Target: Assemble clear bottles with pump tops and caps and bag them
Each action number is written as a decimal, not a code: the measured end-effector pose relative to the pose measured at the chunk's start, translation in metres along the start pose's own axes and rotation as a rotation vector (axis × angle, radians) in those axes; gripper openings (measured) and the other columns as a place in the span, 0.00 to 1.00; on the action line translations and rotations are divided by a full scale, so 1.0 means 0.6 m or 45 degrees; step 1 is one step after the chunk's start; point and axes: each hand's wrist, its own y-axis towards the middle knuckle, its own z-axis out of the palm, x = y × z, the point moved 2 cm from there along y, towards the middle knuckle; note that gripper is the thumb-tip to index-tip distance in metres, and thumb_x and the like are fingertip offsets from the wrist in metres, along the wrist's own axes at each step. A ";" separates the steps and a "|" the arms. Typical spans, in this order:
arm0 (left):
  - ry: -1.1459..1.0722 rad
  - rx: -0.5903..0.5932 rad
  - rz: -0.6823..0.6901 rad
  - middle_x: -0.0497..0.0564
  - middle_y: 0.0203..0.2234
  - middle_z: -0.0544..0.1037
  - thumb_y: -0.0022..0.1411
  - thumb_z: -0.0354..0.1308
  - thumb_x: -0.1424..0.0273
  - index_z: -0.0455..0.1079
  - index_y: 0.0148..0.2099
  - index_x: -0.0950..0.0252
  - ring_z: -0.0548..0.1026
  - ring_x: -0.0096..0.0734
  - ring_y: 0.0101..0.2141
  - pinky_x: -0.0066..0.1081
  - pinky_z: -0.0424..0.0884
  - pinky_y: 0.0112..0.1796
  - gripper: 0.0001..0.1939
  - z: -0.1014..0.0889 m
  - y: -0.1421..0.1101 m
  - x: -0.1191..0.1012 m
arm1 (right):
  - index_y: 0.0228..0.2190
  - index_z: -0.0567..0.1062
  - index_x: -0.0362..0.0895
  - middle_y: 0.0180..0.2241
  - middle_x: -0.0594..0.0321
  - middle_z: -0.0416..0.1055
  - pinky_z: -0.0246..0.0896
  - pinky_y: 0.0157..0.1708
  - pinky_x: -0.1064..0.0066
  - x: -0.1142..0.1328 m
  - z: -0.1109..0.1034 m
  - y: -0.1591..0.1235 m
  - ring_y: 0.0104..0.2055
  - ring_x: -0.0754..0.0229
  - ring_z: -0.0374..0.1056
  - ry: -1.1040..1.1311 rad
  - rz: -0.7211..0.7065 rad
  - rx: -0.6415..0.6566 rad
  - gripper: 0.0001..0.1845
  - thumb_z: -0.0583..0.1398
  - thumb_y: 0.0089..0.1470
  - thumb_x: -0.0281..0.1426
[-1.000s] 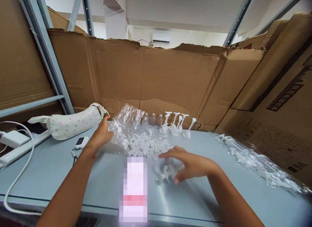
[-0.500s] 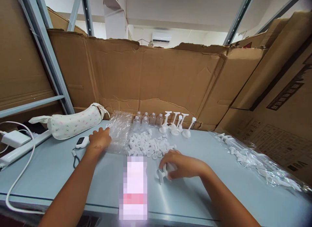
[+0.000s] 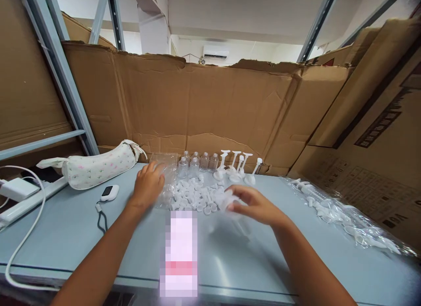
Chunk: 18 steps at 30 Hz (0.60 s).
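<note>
My left hand (image 3: 148, 183) lies over the left part of a clear plastic bag (image 3: 167, 170), fingers a little apart and bent at the tips. My right hand (image 3: 255, 203) is raised just right of a pile of small white plastic caps (image 3: 194, 194). Its thumb and fingers close around a translucent white plastic piece (image 3: 226, 201), too smeared by motion to make out its kind. Behind the pile stand several clear bottles (image 3: 194, 163). To their right are several white plastic pieces (image 3: 250, 178) with round bases and thin stems.
A white patterned pouch (image 3: 98, 169) and a small white device with a dark screen (image 3: 110, 193) lie at left, near a power strip (image 3: 54, 190) and white cable. A clear bag of white parts (image 3: 345, 218) lies at right. Cardboard (image 3: 204, 104) walls the back.
My left hand has moved right, from the bag's edge onto it. My right hand has lifted the white piece from the tabletop and carried it up and away from me, toward the caps.
</note>
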 end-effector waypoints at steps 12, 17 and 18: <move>-0.820 0.383 0.517 0.48 0.37 0.76 0.48 0.64 0.56 0.67 0.46 0.58 0.71 0.39 0.41 0.37 0.62 0.45 0.24 0.023 -0.081 -0.141 | 0.39 0.70 0.47 0.28 0.67 0.70 0.51 0.20 0.76 -0.036 0.014 0.022 0.25 0.67 0.61 0.678 0.058 -0.970 0.22 0.68 0.41 0.39; -0.840 0.397 0.171 0.47 0.31 0.75 0.59 0.54 0.65 0.66 0.45 0.59 0.71 0.34 0.35 0.32 0.64 0.38 0.12 0.033 -0.070 -0.119 | 0.29 0.69 0.45 0.24 0.69 0.64 0.53 0.22 0.74 -0.036 0.033 0.023 0.23 0.67 0.58 0.761 0.034 -0.858 0.13 0.64 0.47 0.39; -0.875 0.371 0.123 0.47 0.32 0.74 0.61 0.52 0.65 0.66 0.45 0.60 0.71 0.34 0.34 0.31 0.63 0.37 0.11 0.033 -0.067 -0.114 | 0.29 0.69 0.45 0.24 0.68 0.64 0.55 0.24 0.73 -0.036 0.034 0.023 0.25 0.66 0.59 0.779 0.047 -0.838 0.13 0.64 0.47 0.39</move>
